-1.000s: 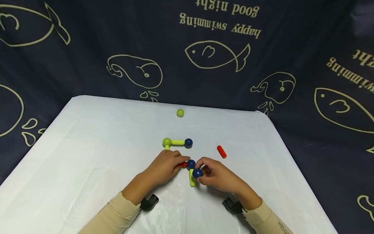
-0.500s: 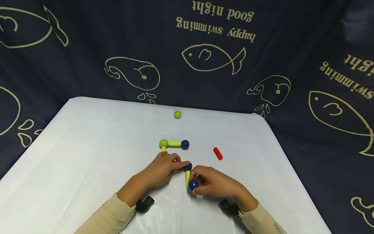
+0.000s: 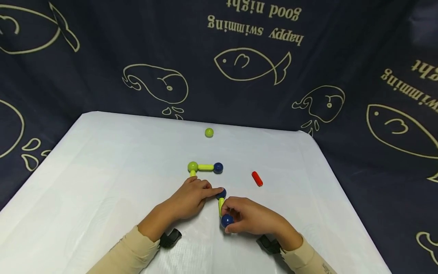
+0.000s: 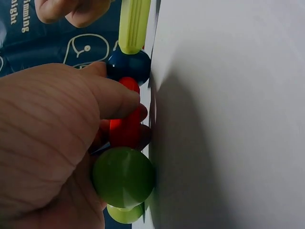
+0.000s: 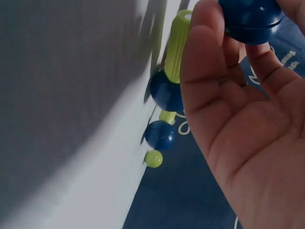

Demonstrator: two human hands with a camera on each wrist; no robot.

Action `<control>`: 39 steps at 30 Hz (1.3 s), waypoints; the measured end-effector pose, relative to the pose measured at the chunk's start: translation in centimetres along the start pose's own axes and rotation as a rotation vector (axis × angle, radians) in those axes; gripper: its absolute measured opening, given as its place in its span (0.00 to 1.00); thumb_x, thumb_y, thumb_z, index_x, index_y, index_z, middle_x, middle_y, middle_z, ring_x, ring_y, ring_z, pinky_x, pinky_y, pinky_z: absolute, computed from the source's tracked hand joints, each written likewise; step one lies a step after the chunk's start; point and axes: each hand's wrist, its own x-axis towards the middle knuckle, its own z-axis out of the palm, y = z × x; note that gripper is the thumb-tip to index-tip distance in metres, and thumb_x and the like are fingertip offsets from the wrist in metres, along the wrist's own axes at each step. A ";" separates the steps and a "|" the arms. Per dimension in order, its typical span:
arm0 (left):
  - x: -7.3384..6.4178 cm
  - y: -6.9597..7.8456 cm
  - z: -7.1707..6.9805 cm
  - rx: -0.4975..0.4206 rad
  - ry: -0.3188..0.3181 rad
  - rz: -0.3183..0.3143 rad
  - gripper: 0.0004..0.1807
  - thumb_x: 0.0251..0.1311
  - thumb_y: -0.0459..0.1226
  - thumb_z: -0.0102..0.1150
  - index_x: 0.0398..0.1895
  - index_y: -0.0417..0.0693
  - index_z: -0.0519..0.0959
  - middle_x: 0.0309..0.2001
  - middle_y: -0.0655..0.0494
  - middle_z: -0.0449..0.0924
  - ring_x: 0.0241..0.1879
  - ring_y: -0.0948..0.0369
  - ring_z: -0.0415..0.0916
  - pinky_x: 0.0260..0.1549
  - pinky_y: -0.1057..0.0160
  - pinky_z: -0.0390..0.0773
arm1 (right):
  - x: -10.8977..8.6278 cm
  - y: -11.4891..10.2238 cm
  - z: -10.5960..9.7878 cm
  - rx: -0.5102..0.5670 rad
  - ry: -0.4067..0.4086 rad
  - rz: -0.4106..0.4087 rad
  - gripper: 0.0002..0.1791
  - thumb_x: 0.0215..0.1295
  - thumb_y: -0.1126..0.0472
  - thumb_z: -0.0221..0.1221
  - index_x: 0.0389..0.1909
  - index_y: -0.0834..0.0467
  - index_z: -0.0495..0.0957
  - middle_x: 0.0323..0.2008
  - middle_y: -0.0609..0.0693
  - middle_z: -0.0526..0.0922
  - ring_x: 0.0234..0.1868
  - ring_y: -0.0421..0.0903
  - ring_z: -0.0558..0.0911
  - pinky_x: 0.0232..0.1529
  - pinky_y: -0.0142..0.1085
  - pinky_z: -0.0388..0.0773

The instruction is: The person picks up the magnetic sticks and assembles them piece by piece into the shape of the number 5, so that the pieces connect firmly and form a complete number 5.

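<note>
My left hand (image 3: 189, 198) pinches a red rod (image 4: 125, 131) between thumb and fingers. Its index finger presses on a blue ball (image 3: 223, 195) at one end of that rod; a green ball (image 4: 124, 176) sits at the other. From the pressed blue ball a yellow-green rod (image 3: 221, 204) points toward the front of the table. Beside this rod's near end, my right hand (image 3: 251, 217) holds another blue ball (image 3: 227, 221) with its thumb and fingers. In the right wrist view the held ball (image 5: 252, 19) looks apart from the rod's end.
Farther back, a green ball (image 3: 193, 166) joins a yellow-green rod (image 3: 205, 167) with a blue ball (image 3: 218, 168) at its end. A loose red rod (image 3: 257, 179) lies to the right. One green ball (image 3: 209, 132) rests near the far edge of the white table (image 3: 137, 152).
My right hand has carried its blue ball toward the front, along the yellow-green rod to its near end. The left index finger has come down onto the other blue ball.
</note>
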 end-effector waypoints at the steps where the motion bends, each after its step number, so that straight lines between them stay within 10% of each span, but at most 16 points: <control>1: 0.0 -0.1 0.0 0.003 0.003 0.003 0.24 0.67 0.31 0.56 0.64 0.61 0.78 0.42 0.57 0.79 0.45 0.57 0.76 0.58 0.48 0.66 | 0.0 -0.1 0.0 -0.010 0.000 -0.001 0.16 0.60 0.54 0.71 0.43 0.45 0.73 0.35 0.39 0.74 0.35 0.39 0.76 0.37 0.30 0.76; 39: 0.1 -0.1 0.0 -0.001 -0.005 -0.008 0.25 0.66 0.36 0.59 0.66 0.60 0.76 0.44 0.57 0.79 0.45 0.57 0.75 0.59 0.48 0.65 | 0.6 -0.7 2.1 -0.334 0.071 0.012 0.15 0.59 0.55 0.71 0.42 0.48 0.75 0.41 0.38 0.69 0.34 0.33 0.72 0.40 0.27 0.72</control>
